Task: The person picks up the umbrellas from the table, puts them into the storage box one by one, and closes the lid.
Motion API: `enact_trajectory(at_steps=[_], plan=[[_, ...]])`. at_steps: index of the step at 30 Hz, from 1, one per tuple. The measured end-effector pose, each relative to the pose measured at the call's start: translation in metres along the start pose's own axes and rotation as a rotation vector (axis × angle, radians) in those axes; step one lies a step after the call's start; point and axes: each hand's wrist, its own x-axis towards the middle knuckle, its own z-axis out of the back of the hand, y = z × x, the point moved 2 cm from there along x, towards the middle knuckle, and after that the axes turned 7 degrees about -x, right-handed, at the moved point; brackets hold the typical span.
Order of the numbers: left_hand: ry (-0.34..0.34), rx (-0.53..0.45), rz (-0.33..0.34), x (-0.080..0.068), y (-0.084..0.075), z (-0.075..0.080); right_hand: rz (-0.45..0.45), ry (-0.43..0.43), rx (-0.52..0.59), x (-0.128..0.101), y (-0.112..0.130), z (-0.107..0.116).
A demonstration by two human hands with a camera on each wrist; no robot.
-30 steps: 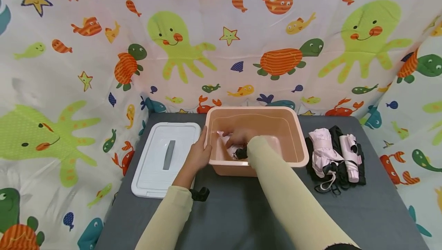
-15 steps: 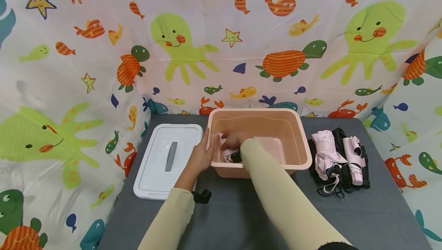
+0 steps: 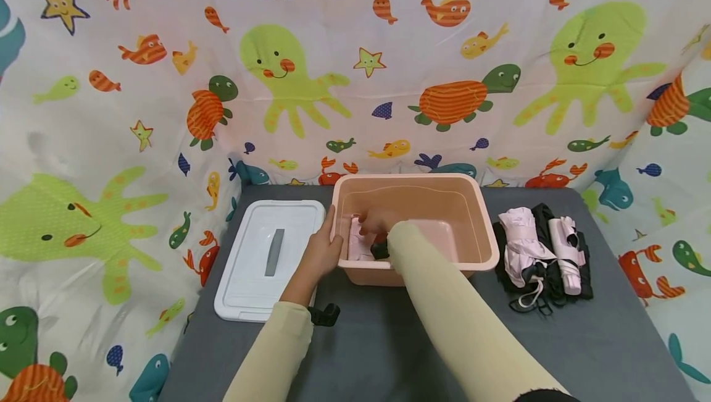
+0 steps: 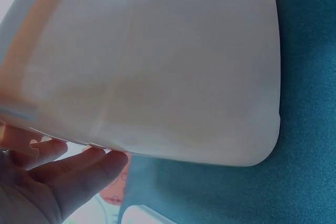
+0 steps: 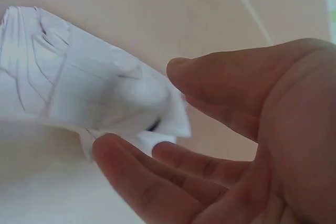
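Observation:
A peach plastic bin point(image 3: 472, 220) stands at the back of the table. My left hand point(image 3: 321, 251) rests against its left outer wall, and in the left wrist view its fingers point(image 4: 86, 179) lie nearly straight along the bin's edge. My right hand point(image 3: 380, 220) reaches down inside, at the left end. A folded pale pink umbrella point(image 5: 86, 72) lies there on the bin's floor. In the right wrist view the thumb and fingers stand spread around the umbrella's near end, the thumb apart from it. In the head view the right hand and wrist partly hide the umbrella.
Left of the bin lies a white lid point(image 3: 244, 266) with a grey handle point(image 3: 274, 252). To its right, two pink folded umbrellas, one bundled point(image 3: 520, 244) and one slim point(image 3: 565, 254), lie on black folded ones point(image 3: 541, 220). A sea-animal curtain point(image 3: 400, 37) hangs behind the table point(image 3: 355, 340).
The right hand has shifted slightly left in the bin and its fingers have loosened around the umbrella, which now lies flatter along the left wall. The left hand stays on the bin.

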Motion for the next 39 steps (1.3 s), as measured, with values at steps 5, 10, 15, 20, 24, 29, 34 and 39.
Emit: enact_trajectory(at_steps=[5, 10, 15, 20, 24, 29, 34, 39], plan=[[0.017, -0.005, 0.010, -0.001, -0.001, -0.001, 0.010, 0.051, 0.057, -0.030, 0.001, 0.017], [0.019, -0.008, 0.017, 0.000, -0.001, -0.001, -0.019, 0.055, 0.094, -0.051, 0.003, 0.033], [0.017, -0.025, 0.030, 0.001, 0.000, 0.000, -0.022, 0.062, 0.185, -0.067, 0.006, 0.043], [0.022, -0.033, 0.044, 0.001, 0.001, -0.002, 0.007, 0.003, 0.097, -0.085, -0.003, 0.052], [0.019, -0.035, 0.025, 0.001, 0.001, -0.002, 0.050, -0.025, 0.088, -0.096, -0.011, 0.057], [0.033, -0.038, 0.000, 0.002, 0.001, 0.000, 0.076, -0.040, 0.122, -0.109, -0.017, 0.063], [0.047, -0.051, -0.009, 0.002, 0.002, 0.003, 0.103, -0.082, 0.122, -0.124, -0.023, 0.071], [0.057, -0.050, -0.014, 0.002, 0.001, 0.003, 0.128, -0.115, 0.102, -0.137, -0.032, 0.079]])
